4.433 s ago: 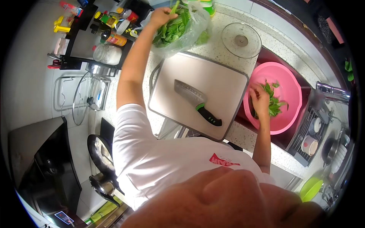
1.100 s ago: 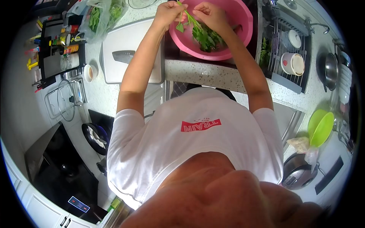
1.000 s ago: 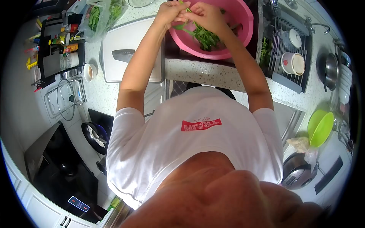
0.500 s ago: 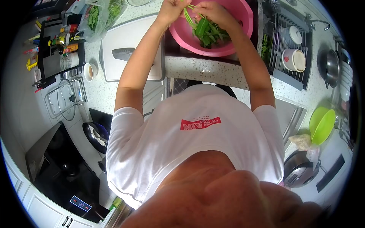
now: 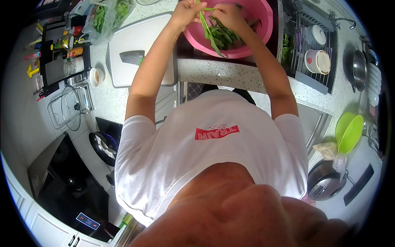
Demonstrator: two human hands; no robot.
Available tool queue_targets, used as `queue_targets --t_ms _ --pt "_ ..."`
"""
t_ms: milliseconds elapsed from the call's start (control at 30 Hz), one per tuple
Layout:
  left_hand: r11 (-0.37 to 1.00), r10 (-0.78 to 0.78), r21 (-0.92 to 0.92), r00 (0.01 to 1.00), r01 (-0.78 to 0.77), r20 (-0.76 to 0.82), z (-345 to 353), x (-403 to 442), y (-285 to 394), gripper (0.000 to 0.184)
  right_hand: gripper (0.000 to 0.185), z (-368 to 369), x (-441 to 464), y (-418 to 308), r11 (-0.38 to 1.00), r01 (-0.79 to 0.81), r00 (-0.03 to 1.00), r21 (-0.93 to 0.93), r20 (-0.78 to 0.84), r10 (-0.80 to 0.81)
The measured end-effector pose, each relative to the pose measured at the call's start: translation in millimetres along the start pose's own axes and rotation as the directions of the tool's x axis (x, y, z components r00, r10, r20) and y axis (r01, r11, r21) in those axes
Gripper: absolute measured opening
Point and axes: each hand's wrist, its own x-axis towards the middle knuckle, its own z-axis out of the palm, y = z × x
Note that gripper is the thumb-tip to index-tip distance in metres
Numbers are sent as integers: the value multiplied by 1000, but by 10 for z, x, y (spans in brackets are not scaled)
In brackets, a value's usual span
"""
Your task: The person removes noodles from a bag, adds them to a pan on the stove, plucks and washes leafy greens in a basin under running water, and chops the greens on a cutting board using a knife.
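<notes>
Over the pink basin [image 5: 263, 39], my left hand [image 5: 187, 15] pinches a bunch of green leafy vegetable stems [image 5: 209, 35], whose long leaves hang down across the basin's near rim. My right hand [image 5: 229, 17] is closed on a stem that stretches between the two hands. More leafy greens [image 5: 230, 39] lie inside the basin, partly hidden under my right hand and forearm. The basin stands in a dark sink recess in the speckled counter.
Left of the basin, a kitchen knife [image 5: 131, 57] lies on a white cutting board [image 5: 154, 37]. Behind it is a plastic bag of greens [image 5: 108, 20]. A dish rack [image 5: 314, 82] with a white tub [image 5: 317, 61] stands right. Green bowls [image 5: 347, 131] and a rice cooker [image 5: 327, 181] are farther right.
My right hand has shifted slightly right and closed more tightly. The leaves in my left hand now hang lower, over the basin's near side.
</notes>
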Motion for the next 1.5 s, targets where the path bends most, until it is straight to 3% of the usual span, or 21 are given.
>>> queue_targets --t_ms 67,167,200,233,267,300,333,367,467,500,567,667,767,867,967,1067,1167,1267,1367,1467,1500 --pt "997 72 -15 997 -72 -6 -34 99 -162 12 15 20 -39 -158 994 -28 974 102 -220 50" --pt "993 122 7 990 -122 -74 -7 124 -197 16 15 -48 184 -162 752 -377 906 -540 -46 421" --pt "994 105 -33 991 -108 -79 -70 146 -203 15 15 -12 185 102 915 -403 911 -38 -117 396" --pt "993 87 -73 993 -93 -81 -123 150 -196 14 15 28 119 521 836 -283 893 470 -189 408" --pt "998 24 -58 998 -27 -65 -98 37 -44 12 16 44 84 746 541 -45 859 840 -245 451" --pt "994 15 -106 1000 -17 -23 -127 -2 -17 12 17 1 75 669 901 102 912 422 -402 85" --pt "988 7 -152 1000 -4 22 -156 -29 -2 12 17 -74 46 595 951 287 888 -115 -341 -309" --pt "980 0 -198 998 13 69 -181 -45 3 13 18 -162 -6 466 675 445 798 -589 -80 -597" --pt "977 25 -212 992 1 121 -185 -27 -12 15 17 -185 -65 -117 958 235 934 -166 -234 -270" --pt "977 20 -211 993 5 117 -181 -49 -15 15 18 -241 -85 -281 992 102 994 81 -57 -98" --pt "975 29 -223 993 -3 114 -164 -71 -1 16 18 -323 -95 -511 845 -295 915 446 386 116" --pt "977 20 -211 994 3 106 -178 -65 11 16 18 -200 -128 -456 889 -108 966 444 259 -11" --pt "979 30 -204 997 -15 67 -186 -63 3 14 19 -252 -116 -450 920 -137 946 366 323 12" --pt "977 59 -206 998 -61 -16 -172 -37 -43 11 22 -39 -133 -398 834 -279 912 475 404 75" --pt "975 106 -188 993 -115 -60 -140 -2 -91 9 24 76 -155 -341 733 -314 911 604 408 54" --pt "972 153 -167 985 -164 -75 -152 5 -117 10 23 76 -180 -360 761 -286 939 582 328 103" --pt "976 181 -106 979 -191 -91 -166 3 -145 12 21 97 -197 -317 846 -202 954 494 294 56" --pt "976 192 -73 966 -207 -172 -111 -28 -206 12 22 159 -205 -244 972 -88 991 218 122 63" --pt "951 197 -199 960 -237 -200 49 -83 -253 11 20 201 -224 -86 703 -293 954 648 150 260" --pt "884 165 -377 941 -274 -297 141 -96 -266 11 17 233 -223 82 7 -267 892 964 245 379" --pt "854 147 -431 929 -293 -341 157 -81 -257 11 17 223 -244 22 80 -297 885 951 243 398"
